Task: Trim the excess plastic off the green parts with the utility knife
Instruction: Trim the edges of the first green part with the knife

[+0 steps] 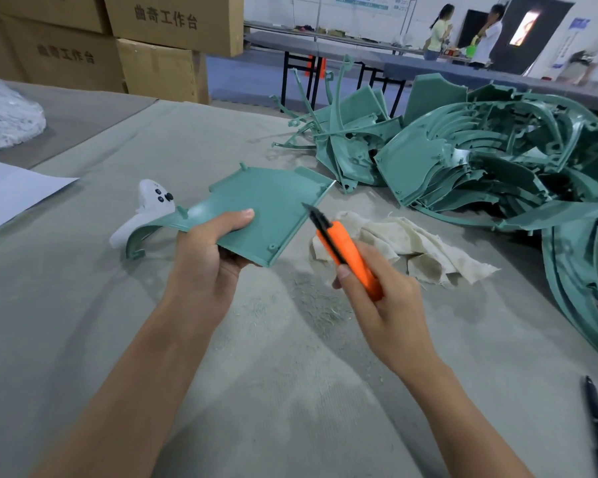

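The left hand (pixel 204 257) pinched a green part (pixel 256 208) above the table (pixel 83 305), its right edge offered to the knife (pixel 342 250) gripped in the right hand (pixel 387 305) — tip seemingly just short of it. A rag (pixel 422 246) and the green pile (pixel 497 160) lay close — a white controller (pixel 145 212) sat behind.

Cloth (pixel 399 243) lies right of held part (pixel 256 208), before pile (pixel 497 160).

Both forearms are bare as far as they show, as are the left hand (pixel 204 260) and right hand (pixel 390 305) (fingernails cut short and plain).
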Available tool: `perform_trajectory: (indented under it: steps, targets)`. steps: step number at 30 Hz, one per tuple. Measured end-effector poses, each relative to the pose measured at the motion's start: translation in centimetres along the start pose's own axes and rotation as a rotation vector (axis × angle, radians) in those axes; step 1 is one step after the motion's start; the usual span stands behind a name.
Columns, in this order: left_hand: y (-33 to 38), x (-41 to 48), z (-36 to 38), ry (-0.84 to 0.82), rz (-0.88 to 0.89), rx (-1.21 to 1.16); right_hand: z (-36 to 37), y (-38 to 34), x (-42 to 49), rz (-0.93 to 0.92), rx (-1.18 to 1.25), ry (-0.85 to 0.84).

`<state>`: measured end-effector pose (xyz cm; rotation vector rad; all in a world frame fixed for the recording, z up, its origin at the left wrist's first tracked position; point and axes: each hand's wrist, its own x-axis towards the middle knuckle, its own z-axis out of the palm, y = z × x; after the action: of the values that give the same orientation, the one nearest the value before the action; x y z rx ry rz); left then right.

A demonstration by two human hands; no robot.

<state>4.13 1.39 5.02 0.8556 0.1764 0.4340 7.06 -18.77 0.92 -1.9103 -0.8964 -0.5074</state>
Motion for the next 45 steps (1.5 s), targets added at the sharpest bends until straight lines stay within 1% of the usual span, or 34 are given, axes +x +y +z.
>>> perform_trajectory:
  steps: [3, 7, 16, 17, 19, 21, 23, 26, 28, 30, 33, 37, 45]
  targets:
    - [-0.1, -0.1, 0.1, 0.021, -0.004, -0.015, 0.1, 0.0, -0.1, 0.007, -0.012, 0.002]
    - [0.2, 0.0, 0.0, 0.058, 0.02, -0.031, 0.5, -0.7, -0.9, -0.03, -0.006, -0.087]
    - [0.1, 0.0, 0.0, 0.056, 0.014, -0.048, 0.6, -1.7, -1.4, -0.164, -0.015, -0.265]
    - [0.0, 0.1, -0.1, 0.049, 0.011, -0.045, 0.7, -1.8, -1.4, -0.165, 0.017, -0.236]
    - [-0.1, 0.2, -0.5, -0.001, 0.012, -0.03, 0.6, -2.0, -1.2, -0.088, 0.118, -0.089]
    - [-0.3, 0.1, -0.8, -0.09, -0.009, 0.008, 0.0, -2.2, -0.7, 0.084, 0.291, 0.081]
    - [-0.7, 0.0, -1.1, -0.185, -0.032, 0.071, -0.8, -2.2, -0.2, 0.269, 0.5, 0.208]
    - [-1.4, -0.4, -1.0, -0.324, -0.009, 0.217, -1.8, -2.0, 0.4, 0.497, 0.705, 0.327]
    - [-1.7, -0.7, -0.8, -0.364, 0.054, 0.312, -2.1, -1.9, 0.7, 0.574, 0.812, 0.351]
    - [-1.9, -1.0, -0.6, -0.393, 0.118, 0.416, -2.3, -2.0, 0.8, 0.597, 0.866, 0.332]
    - [-2.2, -1.4, -0.3, -0.449, 0.127, 0.504, -2.4, -2.1, 0.9, 0.604, 0.89, 0.311]
    - [-2.4, -1.4, -0.3, -0.434, 0.097, 0.482, -2.7, -2.2, 0.9, 0.581, 0.904, 0.319]
    - [-2.5, -0.8, -0.8, -0.513, 0.029, 0.415, -3.1, -2.5, 0.8, 0.55, 0.947, 0.281]
